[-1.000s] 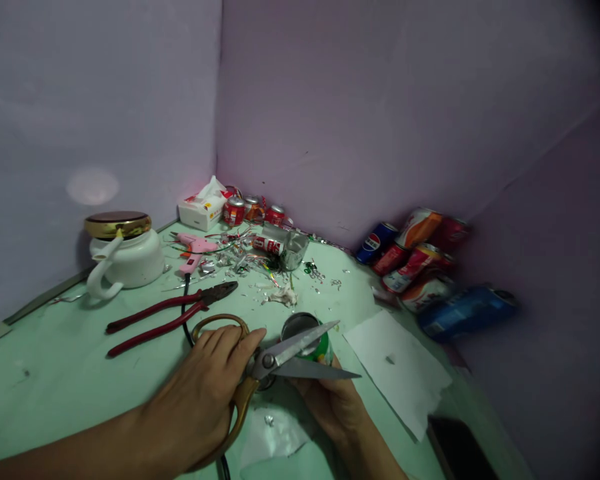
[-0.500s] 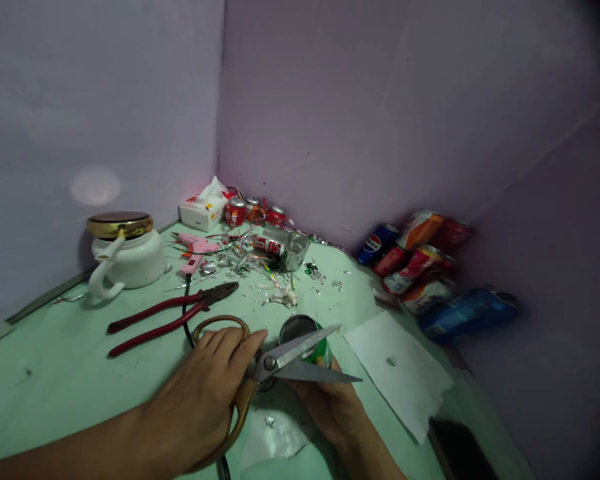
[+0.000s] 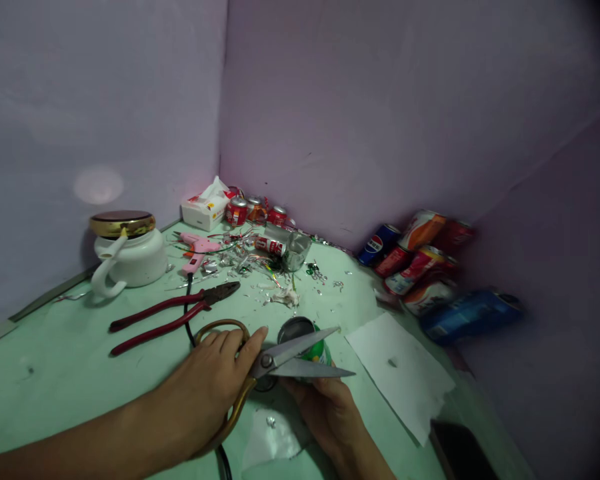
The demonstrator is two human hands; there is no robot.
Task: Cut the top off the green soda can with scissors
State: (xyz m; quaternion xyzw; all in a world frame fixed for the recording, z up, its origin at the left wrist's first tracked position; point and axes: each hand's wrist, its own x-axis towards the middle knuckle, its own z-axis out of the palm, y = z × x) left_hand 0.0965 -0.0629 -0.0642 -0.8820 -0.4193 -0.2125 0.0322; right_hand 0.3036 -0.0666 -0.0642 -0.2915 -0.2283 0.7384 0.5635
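My left hand [image 3: 207, 390] grips the brass-coloured handles of a large pair of scissors [image 3: 267, 361], whose blades are apart and point right. My right hand [image 3: 333, 417] is wrapped round a green can [image 3: 320, 351] from below. The can's top is cut off and its dark open end faces up towards me. The scissor blades lie across the front of the can; whether they touch its rim I cannot tell. Below the hands lies a pale sheet scrap [image 3: 270, 440] with a small silver bit on it.
Red-handled pliers [image 3: 180, 313], a pink glue gun [image 3: 197, 250] and a white teapot [image 3: 135, 257] are on the left. Metal scraps and a cut can [image 3: 297, 252] lie behind. Stacked drink cans [image 3: 415, 267], white paper [image 3: 400, 373] and a dark flat object [image 3: 460, 450] are on the right.
The gap between the scissor blades has narrowed slightly, the lower tip rising a little. Both hands keep their hold, and the whole view has shifted a few pixels.
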